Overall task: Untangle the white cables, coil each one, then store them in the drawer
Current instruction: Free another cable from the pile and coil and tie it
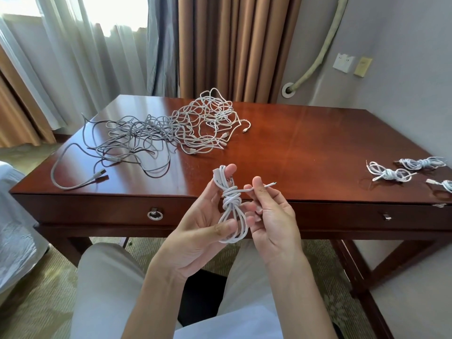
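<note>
1. Head view looks down on a dark red wooden desk (281,148) with its drawer (97,211) closed; a ring pull (155,214) sits at 9 o'clock from the hands and a second pull (386,216) at 3 o'clock.
2. At 11 o'clock on the desktop lies a loose tangle of white cables (205,121), running into a tangle of grey cables (127,140) further toward 10 o'clock, one grey plug end (100,172) trailing near the front edge.
3. At 3 o'clock, near the right edge, lie coiled white cables (389,173), well apart from the tangle.
4. Curtains (232,45) hang at 12 o'clock, and a wall socket plate (343,62) sits at 1 o'clock.
5. Nothing stands between the hands and the desk front; both hands hover before the drawer, above the person's lap.
6. The left hand (203,223), palm up, grips a white cable bundle (230,206): its loops run upright between thumb and fingers, with several turns wound round the middle.
7. The right hand (271,214), at 3 o'clock from the bundle, pinches the cable's free tail (265,185) between thumb and forefinger, the small plug pointing toward 2 o'clock.
</note>
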The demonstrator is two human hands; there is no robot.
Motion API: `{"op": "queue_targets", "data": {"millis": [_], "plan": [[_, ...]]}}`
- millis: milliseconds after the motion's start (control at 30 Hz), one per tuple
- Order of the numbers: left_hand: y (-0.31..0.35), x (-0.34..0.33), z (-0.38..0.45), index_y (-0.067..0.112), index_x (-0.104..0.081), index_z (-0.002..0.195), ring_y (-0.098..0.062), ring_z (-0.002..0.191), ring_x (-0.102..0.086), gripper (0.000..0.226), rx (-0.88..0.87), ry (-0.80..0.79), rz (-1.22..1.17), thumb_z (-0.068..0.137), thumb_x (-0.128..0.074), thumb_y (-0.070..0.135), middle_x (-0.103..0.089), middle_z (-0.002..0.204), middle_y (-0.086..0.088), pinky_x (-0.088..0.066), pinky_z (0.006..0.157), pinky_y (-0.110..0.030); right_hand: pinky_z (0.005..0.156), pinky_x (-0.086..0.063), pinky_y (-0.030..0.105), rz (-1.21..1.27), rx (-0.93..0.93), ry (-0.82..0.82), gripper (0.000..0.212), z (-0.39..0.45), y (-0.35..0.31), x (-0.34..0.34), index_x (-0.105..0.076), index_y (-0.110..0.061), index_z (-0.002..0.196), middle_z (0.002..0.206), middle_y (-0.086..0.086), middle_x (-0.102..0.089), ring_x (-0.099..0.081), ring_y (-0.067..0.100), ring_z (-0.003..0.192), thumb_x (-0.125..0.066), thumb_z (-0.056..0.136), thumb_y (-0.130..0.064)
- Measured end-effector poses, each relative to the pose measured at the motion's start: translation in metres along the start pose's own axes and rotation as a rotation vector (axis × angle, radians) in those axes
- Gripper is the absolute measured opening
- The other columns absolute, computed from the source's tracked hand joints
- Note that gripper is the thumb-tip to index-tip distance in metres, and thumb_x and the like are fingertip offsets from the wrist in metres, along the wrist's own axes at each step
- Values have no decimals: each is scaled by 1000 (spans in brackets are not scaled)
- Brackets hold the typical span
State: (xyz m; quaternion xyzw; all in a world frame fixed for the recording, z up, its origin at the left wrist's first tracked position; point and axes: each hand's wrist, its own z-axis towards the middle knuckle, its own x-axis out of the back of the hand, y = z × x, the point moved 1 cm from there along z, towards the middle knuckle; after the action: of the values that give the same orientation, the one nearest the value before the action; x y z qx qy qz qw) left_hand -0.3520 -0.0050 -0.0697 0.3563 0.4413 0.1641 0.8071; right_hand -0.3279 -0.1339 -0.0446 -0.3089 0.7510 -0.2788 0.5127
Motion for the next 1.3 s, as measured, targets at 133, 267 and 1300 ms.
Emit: {"op": "queue_targets", "data": {"millis": [133,267,1300], "plan": [[2,-5,3,20,-42,151,-22,99,-63,59,-4,51,22,96,-47,-2,-61,114,-10,-54,89,-35,40,-38,16,-54,17,-12,10,-2,2,0,-67,-10,94,64,1,-65,-41,4,37,-72,91,-18],[-1,-9,9,11,-52,139,-22,80,-57,38,-12,172,29,101,-46,8,-58,90,-14,-52,68,-31,48,-38,22,-177,76,-18,16,-2,5,0,-76,-9,106,63,-1,-56,-45,6,43,-68,96,-17],[2,-2,6,11,-54,117,-10,48,-40,24,91,293,-84,93,-58,10,-52,89,-13,-32,31,-14,84,-56,30,-700,389,-454,12,1,-10,20,-78,-17,104,90,0,-78,-70,15,84,-68,96,-16]]}}
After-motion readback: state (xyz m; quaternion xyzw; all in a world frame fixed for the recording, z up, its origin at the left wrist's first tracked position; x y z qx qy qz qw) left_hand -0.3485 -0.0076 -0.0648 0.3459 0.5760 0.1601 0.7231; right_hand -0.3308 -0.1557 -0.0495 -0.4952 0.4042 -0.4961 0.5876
